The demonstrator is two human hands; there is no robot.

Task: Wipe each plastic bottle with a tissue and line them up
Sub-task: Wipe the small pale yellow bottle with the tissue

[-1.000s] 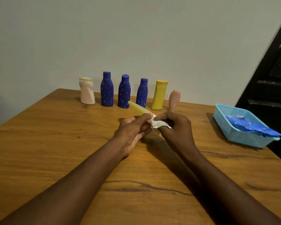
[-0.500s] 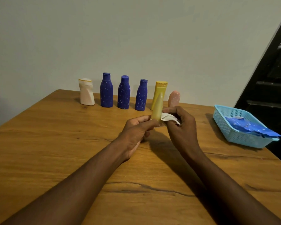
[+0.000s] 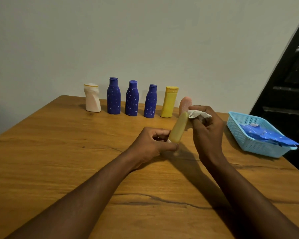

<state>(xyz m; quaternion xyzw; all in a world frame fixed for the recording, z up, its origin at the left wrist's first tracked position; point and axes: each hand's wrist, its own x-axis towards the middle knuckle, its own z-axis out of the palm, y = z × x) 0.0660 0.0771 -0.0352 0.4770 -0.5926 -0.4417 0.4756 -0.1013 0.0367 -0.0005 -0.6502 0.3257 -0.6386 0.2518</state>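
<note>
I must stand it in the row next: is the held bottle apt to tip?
Likely yes: the held bottle is slim, so a nudge could topple it. Probably light, as the left hand holds it by one end.

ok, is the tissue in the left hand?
No, the right hand holds the tissue, while the left hand grips the lower end of the pale yellow bottle.

The left hand (image 3: 150,144) and right hand (image 3: 207,135) are seen bare, and both forearms (image 3: 86,200) are left uncovered as far as they are shown.
</note>
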